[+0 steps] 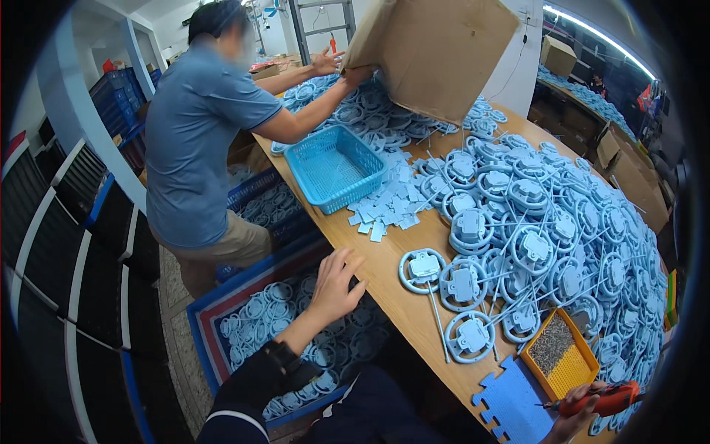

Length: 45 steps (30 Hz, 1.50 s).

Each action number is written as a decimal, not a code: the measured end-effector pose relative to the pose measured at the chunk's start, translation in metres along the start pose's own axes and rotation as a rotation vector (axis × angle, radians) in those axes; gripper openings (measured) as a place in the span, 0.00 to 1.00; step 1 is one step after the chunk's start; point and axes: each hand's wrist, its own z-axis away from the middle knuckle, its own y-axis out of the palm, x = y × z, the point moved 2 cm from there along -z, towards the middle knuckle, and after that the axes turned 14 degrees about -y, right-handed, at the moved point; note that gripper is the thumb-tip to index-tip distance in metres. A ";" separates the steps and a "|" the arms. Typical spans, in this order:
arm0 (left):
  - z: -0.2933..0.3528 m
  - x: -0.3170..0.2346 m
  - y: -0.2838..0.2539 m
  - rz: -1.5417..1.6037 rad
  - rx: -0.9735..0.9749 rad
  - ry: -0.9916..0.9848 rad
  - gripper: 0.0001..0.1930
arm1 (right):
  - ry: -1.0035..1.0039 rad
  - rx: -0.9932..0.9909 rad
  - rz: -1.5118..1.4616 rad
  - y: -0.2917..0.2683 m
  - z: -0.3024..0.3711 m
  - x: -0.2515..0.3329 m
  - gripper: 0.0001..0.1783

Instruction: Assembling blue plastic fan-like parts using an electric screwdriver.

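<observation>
My left hand [336, 287] rests at the edge of the wooden table, palm down and fingers loosely stretched, holding nothing. At the lower right my right hand [579, 416] is closed round a red electric screwdriver [608, 400], its thin bit pointing left over a blue foam mat [512, 403]. Beside the mat stands a yellow tray [577, 368] with small metal screws heaped in one part. Between my hands lie several light-blue ring-shaped plastic parts [471, 335], each with a boxy centre; some have long thin rods. A big pile of them [562, 222] covers the table's right side.
A blue plastic basket [336, 169] stands near small flat blue pieces [384, 207]. Across the table, a person in a blue shirt [194, 140] tips a large cardboard box [444, 55] over more parts. Below the table edge, a blue-and-red crate [214, 318] holds similar parts.
</observation>
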 end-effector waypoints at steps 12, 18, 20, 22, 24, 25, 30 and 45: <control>-0.114 0.034 0.097 -0.272 0.212 -0.289 0.40 | 0.034 -0.030 0.062 -0.012 0.006 0.002 0.23; -0.134 0.024 0.119 -0.312 0.258 -0.335 0.38 | 0.061 -0.022 0.067 -0.001 0.011 0.003 0.22; -0.133 0.025 0.122 -0.172 0.039 -0.320 0.37 | 0.074 -0.025 0.046 -0.005 0.014 0.002 0.22; -0.124 0.030 0.119 -0.166 -0.036 -0.284 0.36 | 0.094 -0.030 0.021 -0.003 0.015 0.001 0.22; -0.114 0.029 0.114 -0.163 -0.070 -0.173 0.36 | 0.075 -0.022 0.013 0.005 0.015 0.001 0.22; -0.111 0.028 0.114 -0.165 -0.069 -0.177 0.36 | 0.078 -0.019 0.013 0.004 0.015 0.001 0.22; -0.095 0.034 0.109 0.205 -0.212 -0.263 0.33 | 0.040 0.000 -0.016 -0.002 0.014 0.000 0.22; -0.060 0.015 0.098 0.132 -0.269 -0.212 0.26 | -0.027 -0.007 -0.009 -0.011 0.015 0.003 0.22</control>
